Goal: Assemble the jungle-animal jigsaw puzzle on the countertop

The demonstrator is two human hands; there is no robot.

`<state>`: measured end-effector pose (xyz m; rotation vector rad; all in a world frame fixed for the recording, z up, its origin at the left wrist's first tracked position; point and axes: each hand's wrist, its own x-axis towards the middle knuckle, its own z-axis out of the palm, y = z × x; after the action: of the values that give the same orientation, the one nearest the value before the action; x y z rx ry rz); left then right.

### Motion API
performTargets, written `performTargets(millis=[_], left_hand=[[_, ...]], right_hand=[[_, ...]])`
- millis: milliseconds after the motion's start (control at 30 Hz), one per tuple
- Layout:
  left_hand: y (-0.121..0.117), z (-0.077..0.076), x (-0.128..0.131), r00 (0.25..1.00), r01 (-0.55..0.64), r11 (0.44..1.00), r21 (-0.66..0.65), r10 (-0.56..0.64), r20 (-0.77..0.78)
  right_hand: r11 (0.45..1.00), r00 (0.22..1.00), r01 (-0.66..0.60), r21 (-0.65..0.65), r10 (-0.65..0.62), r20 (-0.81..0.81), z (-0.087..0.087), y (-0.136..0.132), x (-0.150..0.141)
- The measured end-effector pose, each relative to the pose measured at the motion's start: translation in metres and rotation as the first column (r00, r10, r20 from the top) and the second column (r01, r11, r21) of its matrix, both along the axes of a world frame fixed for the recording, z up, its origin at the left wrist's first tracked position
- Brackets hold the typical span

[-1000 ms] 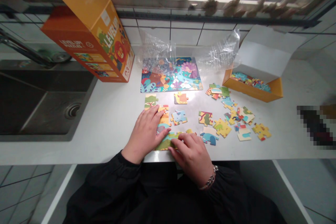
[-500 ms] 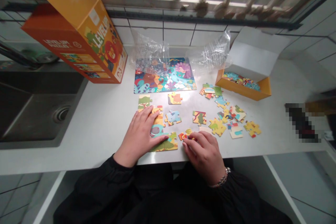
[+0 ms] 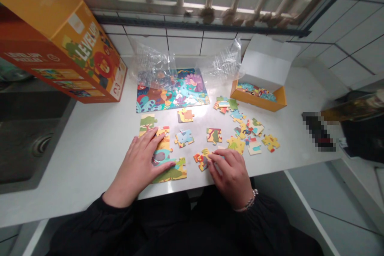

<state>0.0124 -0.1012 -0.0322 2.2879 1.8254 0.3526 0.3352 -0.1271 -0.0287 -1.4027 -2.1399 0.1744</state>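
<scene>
My left hand (image 3: 138, 164) lies with fingers spread over a joined strip of puzzle pieces (image 3: 177, 171), hiding part of it. My right hand (image 3: 231, 174) has its fingers bent and pressed together at the edge of a puzzle piece with a red lion's head (image 3: 201, 160), flat on the counter to the right of the strip. Its fingers cover part of that piece. Between and beyond the hands lie a blue puzzle piece (image 3: 184, 138), a puzzle piece with a tree (image 3: 214, 135) and an orange-brown puzzle piece (image 3: 186, 116), each apart from the strip.
Several loose puzzle pieces (image 3: 255, 126) are scattered at right. Behind them stands an opened yellow box (image 3: 261, 102) of pieces. A finished dark picture puzzle (image 3: 168, 104) lies under clear plastic bags (image 3: 156, 62). A tall orange box (image 3: 99, 64) and a sink (image 3: 30, 140) are at left.
The view has swung, so everything sits further left. My right hand and the lion piece have shifted slightly away from the strip, and more of the piece shows. My left hand stays on the strip.
</scene>
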Motion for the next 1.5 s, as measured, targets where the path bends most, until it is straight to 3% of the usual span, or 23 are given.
performTargets(millis=[200, 267, 367, 500, 1000, 1300, 1400, 1500], left_hand=[[-0.001, -0.003, -0.001, 1.000, 0.001, 1.000, -0.009, -0.001, -0.013], [-0.001, -0.003, -0.001, 1.000, 0.004, 1.000, -0.005, -0.005, -0.012], [-0.001, -0.004, -0.001, 1.000, 0.008, 1.000, 0.008, -0.008, -0.011], [-0.002, -0.004, -0.001, 1.000, 0.008, 1.000, 0.015, -0.008, -0.007], [-0.004, -0.002, 0.001, 1.000, 0.010, 1.000, 0.010, -0.010, -0.006], [-0.004, -0.001, 0.001, 1.000, 0.011, 1.000, 0.009, -0.010, -0.023], [-0.003, 0.000, 0.001, 1.000, 0.010, 1.000, 0.006, -0.010, -0.008], [-0.004, -0.001, 0.001, 1.000, 0.007, 1.000, 0.011, -0.007, 0.006]], right_hand=[[0.961, 0.946, 0.278, -0.011, -0.271, 0.177, 0.003, 0.028, 0.068], [0.963, 0.938, 0.266, -0.041, -0.249, 0.239, 0.004, 0.035, 0.086], [0.983, 0.959, 0.151, -0.106, -0.120, 0.256, 0.006, 0.040, 0.103], [0.977, 0.972, 0.058, -0.205, -0.008, 0.237, 0.007, 0.041, 0.108], [0.951, 0.978, 0.121, -0.285, -0.064, 0.200, 0.013, 0.048, 0.113], [0.829, 0.905, 0.399, -0.392, -0.424, 0.026, 0.019, 0.041, 0.111], [0.823, 0.841, 0.321, -0.469, -0.475, -0.258, 0.024, 0.038, 0.095], [0.834, 0.800, 0.148, -0.531, -0.417, -0.432, 0.027, 0.031, 0.068]])
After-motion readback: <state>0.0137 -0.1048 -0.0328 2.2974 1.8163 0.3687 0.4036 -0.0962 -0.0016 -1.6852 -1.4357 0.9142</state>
